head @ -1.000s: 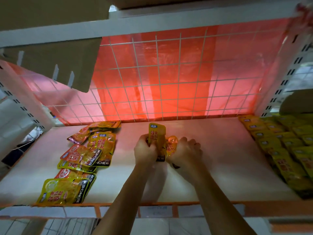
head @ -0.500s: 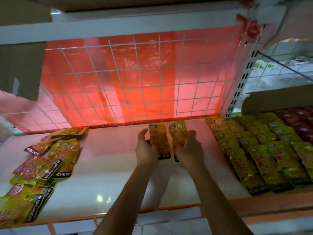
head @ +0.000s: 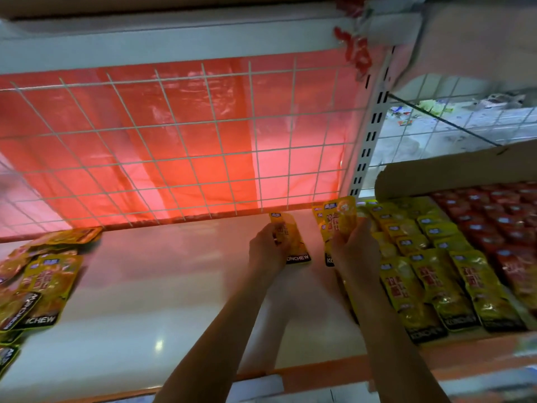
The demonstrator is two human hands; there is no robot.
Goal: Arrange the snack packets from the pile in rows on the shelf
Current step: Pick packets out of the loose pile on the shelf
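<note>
Hands reach forward side by side over a pale glossy shelf board (head: pixel 174 286). The left hand (head: pixel 267 245) curls fingers and thumb round one flat yellow foil snack packet (head: pixel 295 242) with a black band at its lower end, holding it upright with the band down by the board; whether it touches the board cannot be told. The right hand (head: pixel 353 251), just beside it, grips a small fan of like yellow packets (head: pixel 338 219), at least two, their tops standing above the fingers. Immediately right of that hand lie neat rows of yellow packets (head: pixel 430 274), overlapping from back to front. Farther right run rows of red packets (head: pixel 494 222), with a brown cardboard flap (head: pixel 450 167) behind them. Well to the left of the left hand, apart from both hands, sits the loose pile of yellow and orange packets (head: pixel 43 280), lying at mixed angles. Beyond the fingertips a white wire grid (head: pixel 174 146) backs the shelf, a red plastic sheet (head: pixel 122 117) hanging behind it, and a white slotted upright post (head: pixel 370 135) stands beyond the right hand. Below the wrists runs the shelf's orange front edge (head: pixel 325 369).
</note>
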